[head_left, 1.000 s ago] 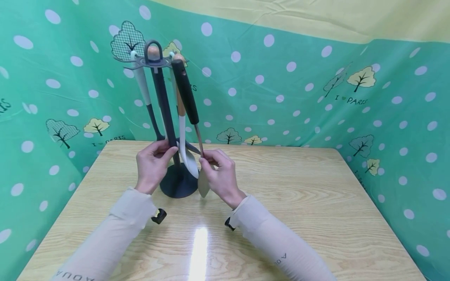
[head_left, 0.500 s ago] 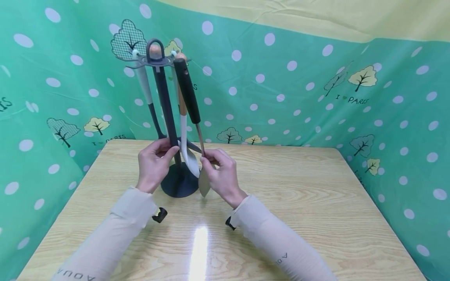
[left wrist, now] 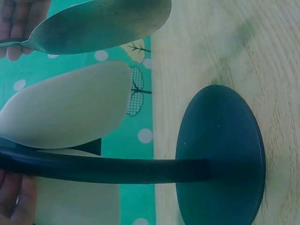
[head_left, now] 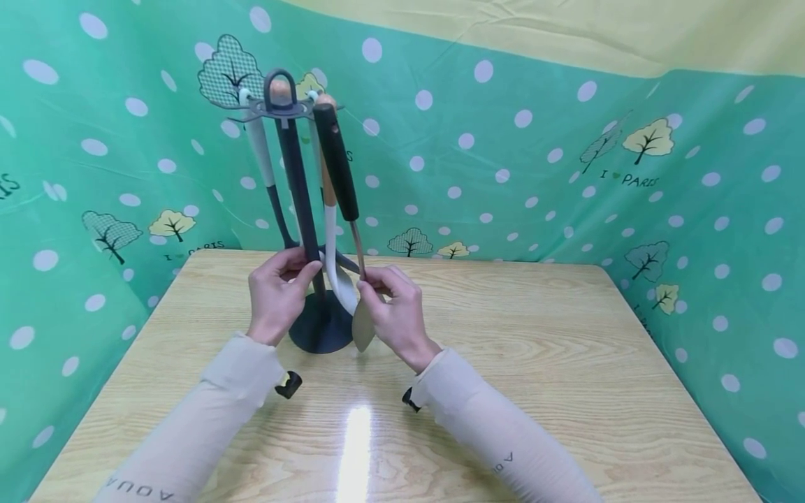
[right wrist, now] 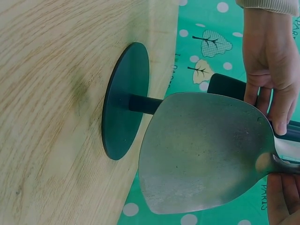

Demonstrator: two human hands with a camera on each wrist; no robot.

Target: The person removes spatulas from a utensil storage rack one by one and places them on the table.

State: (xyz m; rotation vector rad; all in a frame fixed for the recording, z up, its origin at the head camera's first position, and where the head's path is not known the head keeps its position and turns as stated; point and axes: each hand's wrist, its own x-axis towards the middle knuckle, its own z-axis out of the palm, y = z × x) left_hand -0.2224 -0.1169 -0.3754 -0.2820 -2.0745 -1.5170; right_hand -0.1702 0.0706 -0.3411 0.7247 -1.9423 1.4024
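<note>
While the left hand [head_left: 277,297] holds the black post [head_left: 295,175] of a utensil stand between thumb and fingers, the right hand [head_left: 397,307] pinches the thin neck of a metal turner [right wrist: 201,154], its fingertips closed narrowly on it. From the right-hand grip the turner's black handle [head_left: 336,164] rises up and leans left, its top in front of the ring of hooks [head_left: 283,110]; whether it hangs on a hook is hard to tell from the head view. Below that same grip the broad metal blade points down, apart from the tabletop.

Between the two grips hangs a white turner [head_left: 331,230] with a wooden upper handle, its blade just beside the metal one. Beyond the left hand, a utensil with a pale handle [head_left: 259,147] and dark lower shaft hangs from the ring.

Straight below the left-hand grip, the stand's round black base [head_left: 308,328] sits on the wood-grain table [head_left: 534,363]. High above that grip, a dark loop [head_left: 279,80] tops the post. Behind both hands stands a green dotted cloth [head_left: 503,140] with printed trees. Nearer the person than either grip, light sleeves [head_left: 220,398] cover the forearms.
</note>
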